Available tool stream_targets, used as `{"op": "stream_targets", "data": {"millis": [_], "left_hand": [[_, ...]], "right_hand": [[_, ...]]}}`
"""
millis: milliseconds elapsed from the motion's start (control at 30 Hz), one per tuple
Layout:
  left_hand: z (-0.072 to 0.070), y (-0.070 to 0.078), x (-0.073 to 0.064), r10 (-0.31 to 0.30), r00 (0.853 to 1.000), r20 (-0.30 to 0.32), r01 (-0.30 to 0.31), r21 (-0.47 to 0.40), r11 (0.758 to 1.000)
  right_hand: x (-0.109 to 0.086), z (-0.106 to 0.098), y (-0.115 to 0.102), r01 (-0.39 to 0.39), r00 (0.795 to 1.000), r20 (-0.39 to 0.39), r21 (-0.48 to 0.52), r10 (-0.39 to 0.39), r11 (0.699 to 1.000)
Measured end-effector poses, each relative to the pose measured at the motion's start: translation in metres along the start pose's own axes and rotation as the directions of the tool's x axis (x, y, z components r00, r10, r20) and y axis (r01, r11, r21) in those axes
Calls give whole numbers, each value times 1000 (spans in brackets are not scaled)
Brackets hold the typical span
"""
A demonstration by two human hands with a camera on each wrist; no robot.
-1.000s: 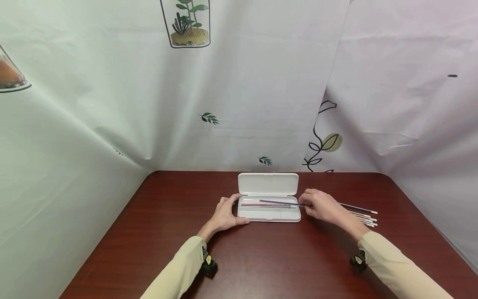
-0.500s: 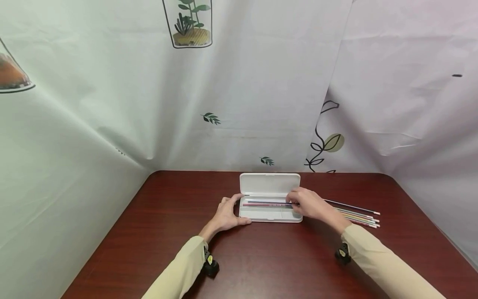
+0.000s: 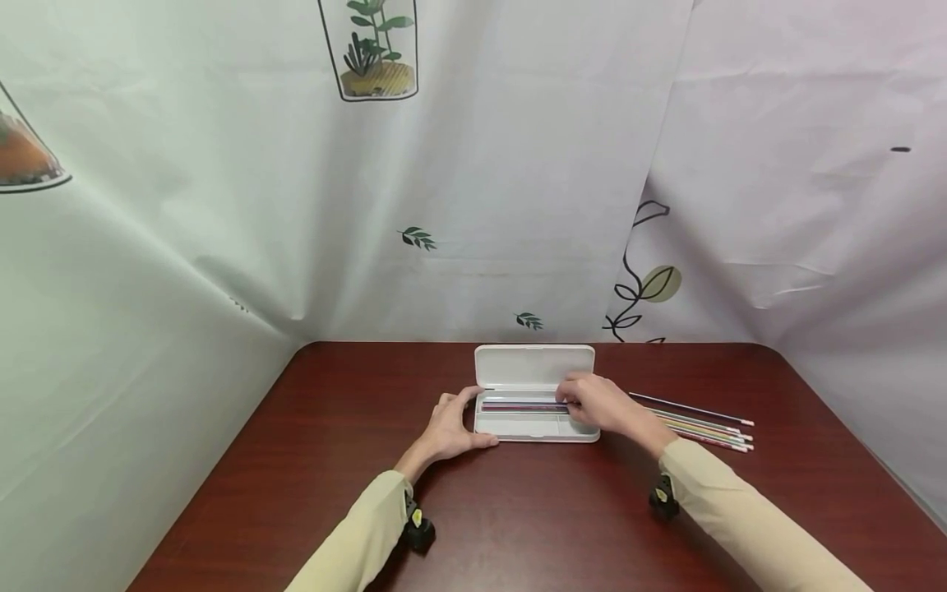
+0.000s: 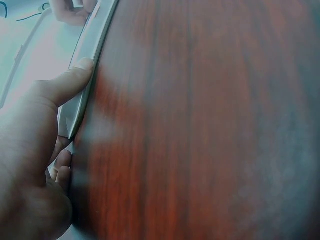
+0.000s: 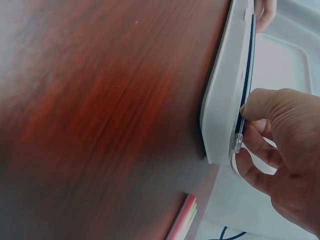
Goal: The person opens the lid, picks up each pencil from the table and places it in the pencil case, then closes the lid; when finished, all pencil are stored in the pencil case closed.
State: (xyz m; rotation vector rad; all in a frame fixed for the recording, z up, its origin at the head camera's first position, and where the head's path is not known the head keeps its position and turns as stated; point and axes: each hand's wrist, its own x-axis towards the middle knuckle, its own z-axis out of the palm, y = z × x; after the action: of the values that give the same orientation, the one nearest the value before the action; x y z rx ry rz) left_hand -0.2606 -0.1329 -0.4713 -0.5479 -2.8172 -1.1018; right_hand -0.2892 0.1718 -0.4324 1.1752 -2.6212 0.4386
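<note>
Left hand (image 3: 447, 429) braces the left end of the white pencil case (image 3: 533, 438), thumb and fingers spread wide and bent round it; thumb lies on the near edge, index finger reaches the far left corner. Left wrist view: thumb tip presses the rim, other fingers curled low at the case's end. Left forearm comes in diagonally from the near side, wrist low over the table (image 3: 518, 518). Right hand (image 3: 601, 403) is at the case's right end, wrist above its fingers, knuckles up, forearm slanting in from the near right. Grip there is a pinch: thumb on one side, bent fingers on the other, holding a dark pencil (image 5: 247, 70) close to its silver end. Pencil runs lengthwise along the case; cannot tell whether it rests on the bottom. Several pencils lie in the rear compartment, partly hidden by the right hand. Front compartment bears a small divider right of centre. Lid (image 3: 533, 363) stands raised behind. Loose pencils (image 3: 706, 430) fan out on the table beyond the right hand, pale ends pointing right. Both sleeves pale yellow, a black device at each wrist.
</note>
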Motion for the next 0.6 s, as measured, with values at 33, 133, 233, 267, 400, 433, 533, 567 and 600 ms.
{"op": "stream_targets", "data": {"millis": [33, 133, 233, 267, 400, 433, 533, 567, 600], "left_hand": [[0, 0, 0, 0, 1000, 0, 0, -1, 1000], [0, 0, 0, 5, 1000, -4, -5, -1, 1000], [0, 0, -1, 8, 1000, -5, -8, -2, 1000], [1, 0, -1, 10, 1000, -5, -10, -1, 1000], [1, -1, 0, 11, 1000, -8, -11, -1, 1000], [1, -1, 0, 11, 1000, -9, -11, 0, 1000], [1, 0, 0, 7, 1000, -8, -7, -2, 1000], [1, 0, 0, 6, 1000, -7, -6, -3, 1000], [1, 0, -1, 4, 1000, -6, -4, -5, 1000]], "right_hand": [[1, 0, 0, -1, 1000, 0, -1, 1, 1000], [3, 2, -1, -4, 1000, -2, -8, 4, 1000], [4, 4, -2, -3, 1000, -6, -17, 3, 1000], [4, 5, -1, -4, 1000, -7, -20, 4, 1000], [6, 7, 0, -3, 1000, -13, -32, 3, 999], [6, 8, 1, -4, 1000, -13, -35, 3, 999], [7, 9, 1, -8, 1000, -11, -39, 8, 999], [7, 9, 0, -10, 1000, -9, -39, 10, 999], [7, 9, 0, -11, 1000, -7, -39, 10, 999]]}}
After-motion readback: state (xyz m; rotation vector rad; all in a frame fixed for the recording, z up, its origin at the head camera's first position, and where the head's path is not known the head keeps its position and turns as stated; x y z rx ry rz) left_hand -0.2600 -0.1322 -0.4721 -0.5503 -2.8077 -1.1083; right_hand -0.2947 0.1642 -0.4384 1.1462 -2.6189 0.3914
